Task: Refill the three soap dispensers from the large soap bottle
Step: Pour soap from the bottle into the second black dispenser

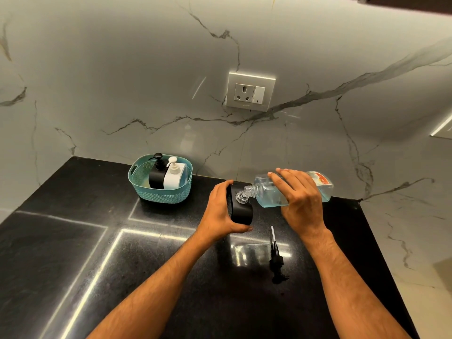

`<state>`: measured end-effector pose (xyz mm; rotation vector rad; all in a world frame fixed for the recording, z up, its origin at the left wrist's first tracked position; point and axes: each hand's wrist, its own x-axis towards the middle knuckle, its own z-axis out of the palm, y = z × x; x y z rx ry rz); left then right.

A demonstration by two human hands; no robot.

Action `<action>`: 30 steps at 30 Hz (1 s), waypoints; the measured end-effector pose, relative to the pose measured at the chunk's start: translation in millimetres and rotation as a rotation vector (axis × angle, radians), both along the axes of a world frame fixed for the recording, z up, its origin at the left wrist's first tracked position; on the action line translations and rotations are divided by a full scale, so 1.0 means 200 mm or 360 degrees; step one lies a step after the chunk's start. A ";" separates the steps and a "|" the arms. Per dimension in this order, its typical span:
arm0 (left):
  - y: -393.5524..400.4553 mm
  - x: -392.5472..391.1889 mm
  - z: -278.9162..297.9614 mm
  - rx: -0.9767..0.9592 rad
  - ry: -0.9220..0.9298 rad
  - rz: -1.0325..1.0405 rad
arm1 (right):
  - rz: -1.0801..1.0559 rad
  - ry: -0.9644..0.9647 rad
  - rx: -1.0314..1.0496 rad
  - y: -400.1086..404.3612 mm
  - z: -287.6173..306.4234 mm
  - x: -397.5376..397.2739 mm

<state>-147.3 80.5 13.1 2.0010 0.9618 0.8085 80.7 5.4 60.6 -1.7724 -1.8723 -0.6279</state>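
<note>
Pouring: right hand [299, 199] wrapped round tipped large soap bottle [274, 192], left hand [220, 211] clasping black dispenser [241, 211]. Next: level off before overflow.

Quick headcount: three soap dispensers total, two black and one white. One black dispenser [241, 206] is out on the tabletop [73, 241] with its top off, and the other black one [157, 176] plus the white one [173, 177] sit in the single teal basket [156, 194]. One large clear soap bottle [291, 189] with bluish liquid. One loose black pump head [276, 259] lying flat. One wall socket plate [250, 92]. Two hands: left [220, 211], right [298, 201].
</note>
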 end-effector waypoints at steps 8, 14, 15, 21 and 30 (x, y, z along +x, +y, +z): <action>-0.01 0.00 0.00 -0.0010 -0.0017 0.0002 | 0.0023 -0.0006 -0.0002 0.00 0.01 -0.01; -0.01 0.00 0.00 -0.0007 -0.0019 0.0008 | 0.0016 -0.0019 -0.0017 -0.01 0.02 -0.01; -0.01 0.00 0.00 -0.0007 -0.0016 0.0009 | 0.0015 -0.0020 -0.0018 -0.01 0.02 0.00; -0.01 0.00 0.00 -0.0011 -0.0009 0.0011 | 0.0013 -0.0024 -0.0028 -0.01 0.01 0.00; -0.02 0.00 0.00 -0.0005 -0.0007 0.0025 | 0.0013 -0.0037 -0.0040 -0.01 0.02 -0.01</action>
